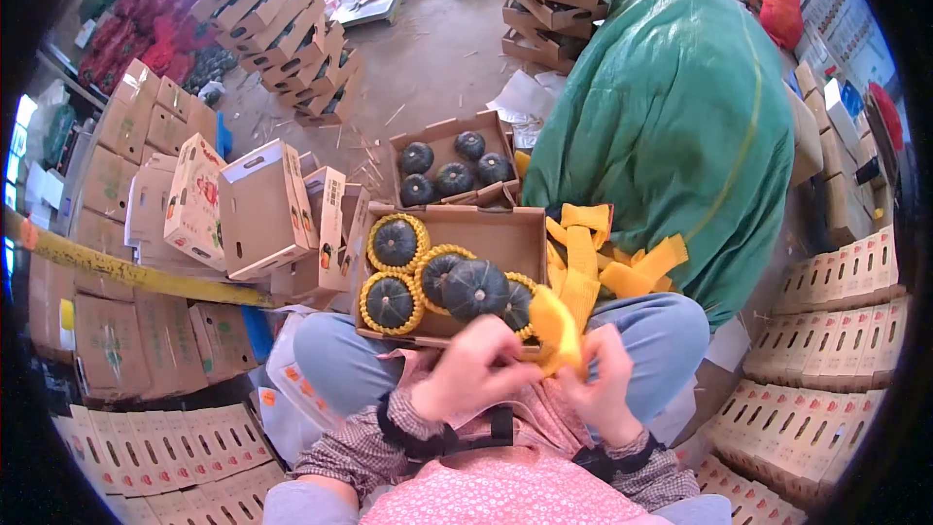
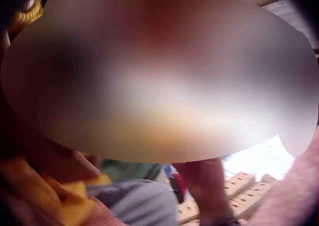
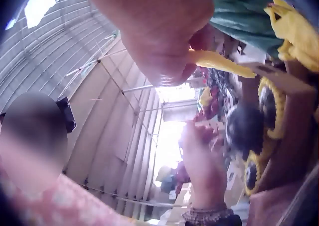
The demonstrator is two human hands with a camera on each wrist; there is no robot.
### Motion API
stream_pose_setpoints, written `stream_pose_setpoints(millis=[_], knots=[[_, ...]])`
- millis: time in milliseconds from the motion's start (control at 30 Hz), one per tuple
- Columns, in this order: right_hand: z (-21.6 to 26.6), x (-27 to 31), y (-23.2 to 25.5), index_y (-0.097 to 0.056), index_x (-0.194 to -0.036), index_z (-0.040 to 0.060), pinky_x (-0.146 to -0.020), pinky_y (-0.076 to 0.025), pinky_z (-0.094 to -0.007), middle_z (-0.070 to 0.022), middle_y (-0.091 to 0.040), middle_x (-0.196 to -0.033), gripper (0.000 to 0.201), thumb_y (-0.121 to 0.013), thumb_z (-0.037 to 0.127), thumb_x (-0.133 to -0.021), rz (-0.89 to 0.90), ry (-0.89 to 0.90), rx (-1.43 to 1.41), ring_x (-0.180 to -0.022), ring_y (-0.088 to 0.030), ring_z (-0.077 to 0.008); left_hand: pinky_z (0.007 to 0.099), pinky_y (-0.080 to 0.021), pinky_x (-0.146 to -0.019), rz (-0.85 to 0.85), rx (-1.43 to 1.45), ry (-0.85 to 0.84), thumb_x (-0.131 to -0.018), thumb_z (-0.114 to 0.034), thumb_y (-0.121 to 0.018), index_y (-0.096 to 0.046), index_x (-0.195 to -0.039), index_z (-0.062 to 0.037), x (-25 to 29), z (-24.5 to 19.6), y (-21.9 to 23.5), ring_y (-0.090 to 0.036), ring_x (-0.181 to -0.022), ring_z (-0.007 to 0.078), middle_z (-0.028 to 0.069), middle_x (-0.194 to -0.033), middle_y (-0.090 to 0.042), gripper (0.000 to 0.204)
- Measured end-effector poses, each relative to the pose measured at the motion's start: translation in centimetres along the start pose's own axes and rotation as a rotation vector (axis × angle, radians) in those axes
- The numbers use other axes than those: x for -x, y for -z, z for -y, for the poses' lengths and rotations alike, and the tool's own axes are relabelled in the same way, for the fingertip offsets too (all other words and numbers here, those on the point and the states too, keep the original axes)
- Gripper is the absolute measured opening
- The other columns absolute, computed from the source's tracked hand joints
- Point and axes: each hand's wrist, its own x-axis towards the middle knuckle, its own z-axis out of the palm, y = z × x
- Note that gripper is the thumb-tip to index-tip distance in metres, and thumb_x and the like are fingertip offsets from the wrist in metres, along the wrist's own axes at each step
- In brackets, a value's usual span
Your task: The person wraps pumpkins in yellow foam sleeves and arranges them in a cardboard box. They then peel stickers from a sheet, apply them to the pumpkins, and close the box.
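Yellow foam net (image 1: 556,331) is pinched in the right hand (image 1: 603,384), and in the right wrist view the net (image 3: 224,65) sticks out from that hand's fingers (image 3: 172,61). Beside it, the left hand (image 1: 476,369) has bent fingers near the net; nothing shows in its grip in the right wrist view. Just beyond the left hand, a bare dark green squash (image 1: 476,290) rests over others in an open cardboard box (image 1: 515,224). Several squashes there wear yellow nets, such as one (image 1: 387,302) at the near left corner. The left wrist view is mostly blurred.
Loose yellow nets (image 1: 581,277) lie right of the box, against a large green sack (image 1: 671,126). Behind the box stands another box (image 1: 403,148) of bare squashes. Empty cartons (image 1: 262,209) lean at the left; stacked cartons (image 1: 807,428) stand at the right.
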Motion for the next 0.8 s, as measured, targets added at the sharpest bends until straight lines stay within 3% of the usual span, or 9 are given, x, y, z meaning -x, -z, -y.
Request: stream_pose_setpoints(millis=[67, 100, 200, 233, 367, 467, 567, 700, 800], knots=[[0.3, 0.4, -1.2, -0.044, -0.075, 0.0067, -0.060, -0.037, -0.0366, -0.0117, -0.043, -0.075, 0.035, -0.075, 0.003, -0.060, 0.100, 0.099, -0.063, -0.069, -0.045, -0.0285, 0.0369, -0.044, -0.071, -0.067, -0.054, -0.201, -0.079, -0.028, -0.076, -0.056, -0.090, -0.0015, 0.2, -0.1, -2.3, -0.052, -0.085, 0.0317, 0.0173, -0.091, -0.052, 0.034], [0.3, 0.1, -1.5, -0.045, -0.080, 0.0076, -0.063, -0.039, -0.0355, -0.0080, -0.046, -0.078, 0.041, -0.082, 0.009, -0.063, 0.186, 0.168, -0.117, -0.073, -0.047, -0.0236, 0.0374, -0.043, -0.074, -0.074, 0.016, -0.118, -0.084, -0.024, -0.071, -0.056, -0.091, 0.0002, 0.3, 0.0, -3.0, -0.051, -0.086, 0.0330, 0.0169, -0.091, -0.052, 0.030], [2.0, -0.4, -0.7, -0.045, -0.086, 0.0081, -0.066, -0.040, -0.0332, -0.0017, -0.046, -0.081, 0.046, -0.086, 0.016, -0.066, 0.371, -0.262, -0.734, -0.078, -0.047, -0.0164, 0.0381, -0.043, -0.078, -0.034, 0.122, -0.098, -0.089, -0.019, -0.064, -0.057, -0.094, 0.0016, 0.4, 0.4, -2.5, -0.051, -0.089, 0.0337, 0.0161, -0.093, -0.052, 0.023], [0.9, 0.3, -1.0, -0.046, -0.091, 0.0079, -0.068, -0.041, -0.0261, 0.0037, -0.045, -0.083, 0.041, -0.083, 0.015, -0.074, 0.319, -0.388, -0.969, -0.079, -0.046, -0.0086, 0.0384, -0.041, -0.083, -0.014, 0.136, -0.196, -0.093, -0.015, -0.058, -0.057, -0.098, 0.0018, 0.2, 0.7, -2.5, -0.050, -0.092, 0.0342, 0.0154, -0.095, -0.051, 0.018], [1.6, 0.2, -2.3, -0.047, -0.091, 0.0072, -0.065, -0.039, -0.0149, 0.0054, -0.047, -0.081, 0.028, -0.074, 0.006, -0.083, 0.170, -0.532, -0.719, -0.072, -0.046, -0.0021, 0.0368, -0.040, -0.086, -0.061, 0.448, -0.099, -0.096, -0.013, -0.054, -0.056, -0.100, 0.0023, 0.1, 1.3, -3.3, -0.048, -0.093, 0.0273, 0.0109, -0.095, -0.050, 0.016], [2.3, 0.0, -2.2, -0.047, -0.092, 0.0068, -0.064, -0.043, -0.0169, 0.0039, -0.050, -0.082, 0.027, -0.072, 0.003, -0.083, 0.130, -0.532, -0.674, -0.072, -0.050, -0.0027, 0.0317, -0.038, -0.095, -0.022, 0.575, 0.051, -0.096, -0.009, -0.052, -0.057, -0.113, 0.0027, 0.8, 1.3, -2.4, -0.048, -0.106, 0.0218, 0.0101, -0.108, -0.050, 0.022], [2.9, -0.5, -2.9, -0.046, -0.099, 0.0057, -0.063, -0.045, -0.0174, 0.0006, -0.053, -0.086, 0.029, -0.071, 0.000, -0.083, 0.097, -0.315, -0.827, -0.073, -0.053, -0.0041, 0.0303, -0.040, -0.084, 0.013, 0.461, -0.079, -0.095, -0.009, -0.055, -0.057, -0.101, 0.0021, 0.5, 1.9, -1.9, -0.048, -0.096, 0.0186, 0.0100, -0.104, -0.050, 0.013], [0.8, -0.5, -2.7, -0.041, -0.105, 0.0051, -0.071, -0.047, -0.0212, -0.0055, -0.050, -0.096, 0.037, -0.064, -0.010, -0.080, -0.015, -0.362, -0.528, -0.085, -0.054, -0.0103, 0.0285, -0.041, -0.067, -0.060, 0.309, -0.054, -0.089, -0.005, -0.061, -0.054, -0.087, -0.0001, 0.8, 2.6, -1.4, -0.048, -0.076, 0.0165, 0.0082, -0.091, -0.053, 0.009], [1.3, -0.4, -3.8, -0.037, -0.113, 0.0049, -0.076, -0.044, -0.0206, -0.0049, -0.047, -0.096, 0.046, -0.062, -0.013, -0.078, -0.127, -0.266, -0.456, -0.085, -0.051, -0.0092, 0.0325, -0.044, -0.062, -0.305, 0.088, -0.039, -0.082, -0.001, -0.063, -0.051, -0.087, 0.0005, 0.4, 1.3, -1.8, -0.050, -0.067, 0.0219, 0.0083, -0.076, -0.047, 0.014]])
